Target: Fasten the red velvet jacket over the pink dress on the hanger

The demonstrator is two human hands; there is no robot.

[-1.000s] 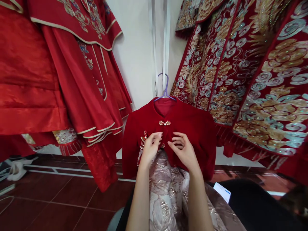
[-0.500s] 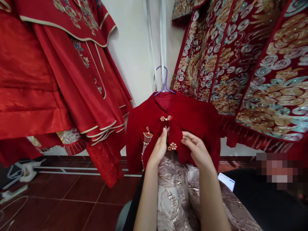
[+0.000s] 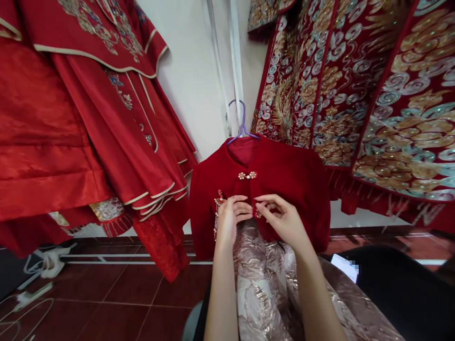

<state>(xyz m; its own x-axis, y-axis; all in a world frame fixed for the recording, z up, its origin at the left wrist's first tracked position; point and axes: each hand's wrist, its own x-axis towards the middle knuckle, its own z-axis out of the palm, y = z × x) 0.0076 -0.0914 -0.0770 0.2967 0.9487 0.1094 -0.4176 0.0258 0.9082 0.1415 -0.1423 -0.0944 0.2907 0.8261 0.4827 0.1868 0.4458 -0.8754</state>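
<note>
A short dark red velvet jacket [image 3: 284, 175] hangs on a purple hanger [image 3: 242, 124] in front of me. Its upper pearl clasp [image 3: 247, 175] is fastened. My left hand [image 3: 229, 220] pinches the left front edge at the lower fastening. My right hand [image 3: 280, 219] pinches the right front edge, with a small pearl clasp piece at its fingertips. The two hands meet at the jacket's opening. A tasselled brooch [image 3: 217, 208] hangs on the jacket beside my left hand. Below the jacket hangs a pink and gold brocade skirt [image 3: 265, 293].
Red satin embroidered garments [image 3: 88, 123] hang at the left. Heavily gold-embroidered red robes [image 3: 373, 94] hang at the right. A white wall with vertical straps [image 3: 232, 61] is behind. White cables [image 3: 39, 279] lie on the dark red tiled floor. A phone [image 3: 344, 266] rests on a black surface.
Both hands have come together at the jacket's lower fastening; half a second ago the front edges were apart with the lower clasp showing.
</note>
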